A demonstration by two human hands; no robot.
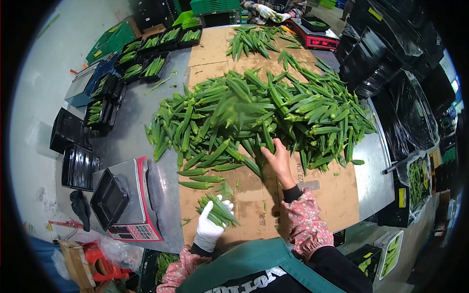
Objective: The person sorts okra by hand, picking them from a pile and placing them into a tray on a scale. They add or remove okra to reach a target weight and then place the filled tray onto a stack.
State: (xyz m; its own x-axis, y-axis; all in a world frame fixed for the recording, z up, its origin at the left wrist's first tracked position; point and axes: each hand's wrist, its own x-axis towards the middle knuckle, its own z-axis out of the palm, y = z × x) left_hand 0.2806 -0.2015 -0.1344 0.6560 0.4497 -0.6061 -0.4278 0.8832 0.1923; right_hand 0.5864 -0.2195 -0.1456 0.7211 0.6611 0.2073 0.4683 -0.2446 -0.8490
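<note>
My left hand (211, 225), in a white glove, is closed around a small bunch of okra (218, 211) above the cardboard near my body. My right hand (278, 160), ungloved, reaches to the near edge of a large okra pile (234, 105). Its thumb and fingers pinch an okra pod (267, 138) at that edge. A few loose pods (199, 178) lie on the cardboard (244, 183), just beyond my left hand. Part of the pile's middle looks smeared.
A scale (134, 215) with a black tray (110, 198) stands at left. Filled okra trays (154, 67) line the far left edge; stacked black trays (78, 167) sit nearer. Across the table, a person's gloved hands (273, 14) hold okra beside a red scale (320, 41).
</note>
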